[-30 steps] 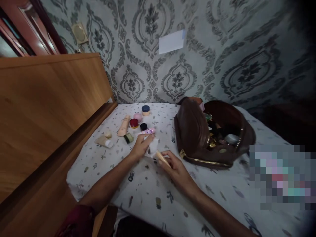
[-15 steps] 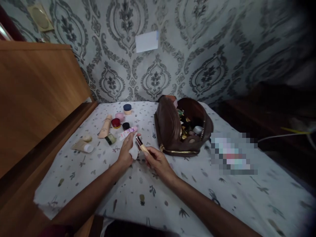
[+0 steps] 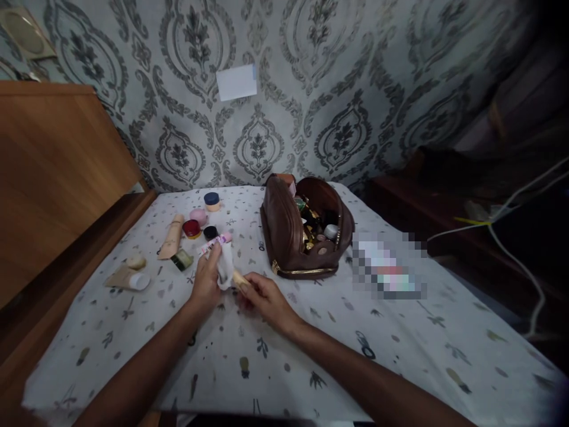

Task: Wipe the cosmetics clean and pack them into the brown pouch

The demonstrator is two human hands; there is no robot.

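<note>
My left hand (image 3: 206,280) is closed on a white tissue (image 3: 226,264), which hangs in a loose fold from the fingers. In a pinch, my right hand (image 3: 268,301) holds a slim cosmetic tube (image 3: 240,278) by its beige end. The tube's far end meets the tissue and is hidden by it. Just behind my left fingers lies a white and pink tube (image 3: 226,237). A black-lidded jar (image 3: 210,232) and a red jar (image 3: 192,229) sit past it. To the right stands an open brown makeup bag (image 3: 284,234), with several small items inside.
Farther left on the patterned cloth (image 3: 249,379) are a peach tube (image 3: 172,237), a green-and-black box (image 3: 182,260), a beige tube with white cap (image 3: 128,279) and a blue-lidded jar (image 3: 212,201). A blurred-out item (image 3: 389,267) lies right of the bag. A wooden panel (image 3: 57,172) borders the left.
My view has swung right, so everything sits farther left. The cosmetic tube's dark end, visible before beside the tissue, is now covered by it.
</note>
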